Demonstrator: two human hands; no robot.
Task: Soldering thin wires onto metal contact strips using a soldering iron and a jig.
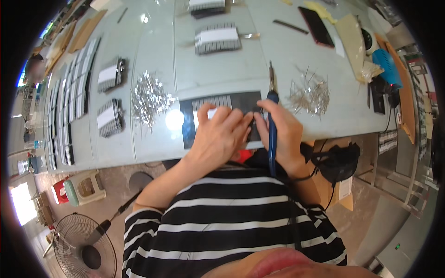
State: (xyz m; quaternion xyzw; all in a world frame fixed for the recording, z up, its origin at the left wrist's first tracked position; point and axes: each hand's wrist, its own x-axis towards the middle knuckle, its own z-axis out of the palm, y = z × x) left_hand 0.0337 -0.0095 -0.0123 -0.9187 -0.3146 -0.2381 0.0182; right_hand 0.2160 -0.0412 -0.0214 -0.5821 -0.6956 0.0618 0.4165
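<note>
Striped shirt (232,215), block (214,100) under left grip (219,132)

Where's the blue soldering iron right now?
In the head view, the soldering iron is right of centre, in the right hand, just left of loose metal strips.

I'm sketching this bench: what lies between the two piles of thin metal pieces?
In the head view: a dark mat bearing a striped block partly hidden by the left hand, then the right hand with a blue-handled tool.
</note>
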